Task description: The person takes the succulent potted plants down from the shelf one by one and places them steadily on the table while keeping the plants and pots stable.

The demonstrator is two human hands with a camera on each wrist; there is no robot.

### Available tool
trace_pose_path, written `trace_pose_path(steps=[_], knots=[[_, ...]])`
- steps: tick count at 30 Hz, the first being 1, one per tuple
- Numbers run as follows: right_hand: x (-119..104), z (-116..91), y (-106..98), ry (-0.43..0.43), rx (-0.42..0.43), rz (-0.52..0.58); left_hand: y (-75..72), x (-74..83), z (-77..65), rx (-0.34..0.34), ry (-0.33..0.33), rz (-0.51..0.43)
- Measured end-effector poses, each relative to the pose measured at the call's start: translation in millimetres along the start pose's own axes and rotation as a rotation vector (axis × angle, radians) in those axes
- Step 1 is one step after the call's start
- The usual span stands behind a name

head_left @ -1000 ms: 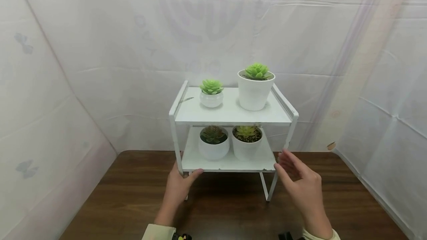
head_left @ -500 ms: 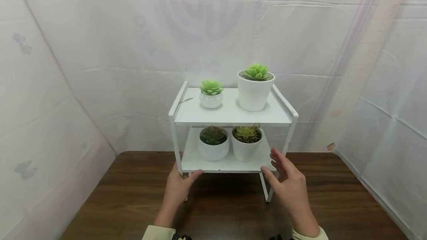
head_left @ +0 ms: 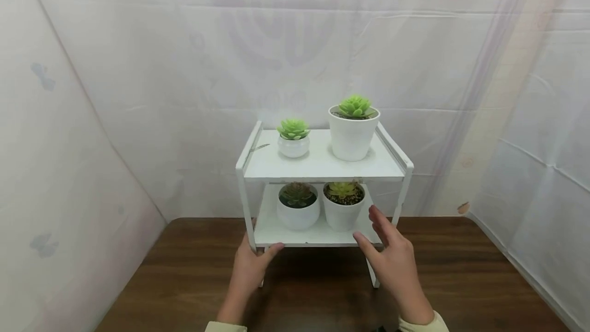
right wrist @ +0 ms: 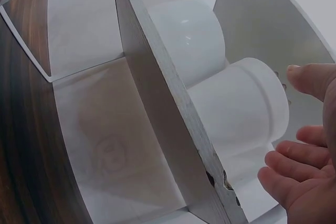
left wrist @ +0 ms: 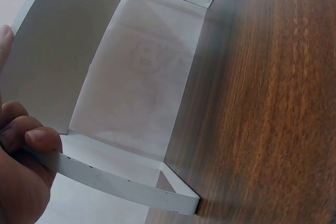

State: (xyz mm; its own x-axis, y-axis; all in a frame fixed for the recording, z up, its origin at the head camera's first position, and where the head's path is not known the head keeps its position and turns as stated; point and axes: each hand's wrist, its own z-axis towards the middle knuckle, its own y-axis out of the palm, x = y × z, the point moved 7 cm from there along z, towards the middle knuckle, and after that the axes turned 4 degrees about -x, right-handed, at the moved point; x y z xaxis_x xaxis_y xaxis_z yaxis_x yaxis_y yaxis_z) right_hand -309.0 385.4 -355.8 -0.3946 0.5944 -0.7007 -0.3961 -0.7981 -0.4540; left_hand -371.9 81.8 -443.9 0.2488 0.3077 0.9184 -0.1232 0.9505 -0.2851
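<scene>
A white two-tier shelf point(head_left: 315, 169) holds potted succulents on both boards. At its lower left corner my left hand point(head_left: 249, 269) grips the frame, thumb over the lower board's front edge; the left wrist view shows curled fingers point(left wrist: 44, 139) around the white leg bar. My right hand point(head_left: 393, 261) is at the lower right side, fingers spread and holding nothing. In the right wrist view its fingers point(right wrist: 294, 163) are beside the white pot point(right wrist: 236, 103) of the lower right succulent, with a gap between. Left of it stands a rounder white pot point(head_left: 298, 218) with a dark reddish succulent.
On the upper board are a small round pot point(head_left: 293, 148) and a taller white pot point(head_left: 352, 140), each with a bright green succulent. The shelf is over a dark brown wooden table point(head_left: 184, 281). White sheeting point(head_left: 184, 91) hangs behind and on both sides.
My right hand has moved left, from beside the right leg to in front of the lower board's right end. The left hand keeps its grip. The whole head view has shifted slightly.
</scene>
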Motion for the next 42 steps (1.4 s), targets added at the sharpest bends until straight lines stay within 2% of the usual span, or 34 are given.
trace_pose_path(steps=[9, 18, 26, 42], knots=[[-0.7, 5.7, 4.3, -0.006, 0.006, -0.047, 0.8, 0.2, -0.1, 0.013, 0.012, -0.008], [2.0, 12.8, 18.2, 0.049, -0.05, -0.004, 0.7, -1.6, -1.0, 0.001, -0.006, -0.008], [2.2, 19.3, 25.0, 0.094, -0.085, 0.035, 0.8, 0.8, -1.0, 0.006, 0.005, -0.026], [5.9, 29.2, 29.9, 0.139, -0.07, 0.046, 1.3, -1.6, -0.1, 0.008, 0.008, -0.016]])
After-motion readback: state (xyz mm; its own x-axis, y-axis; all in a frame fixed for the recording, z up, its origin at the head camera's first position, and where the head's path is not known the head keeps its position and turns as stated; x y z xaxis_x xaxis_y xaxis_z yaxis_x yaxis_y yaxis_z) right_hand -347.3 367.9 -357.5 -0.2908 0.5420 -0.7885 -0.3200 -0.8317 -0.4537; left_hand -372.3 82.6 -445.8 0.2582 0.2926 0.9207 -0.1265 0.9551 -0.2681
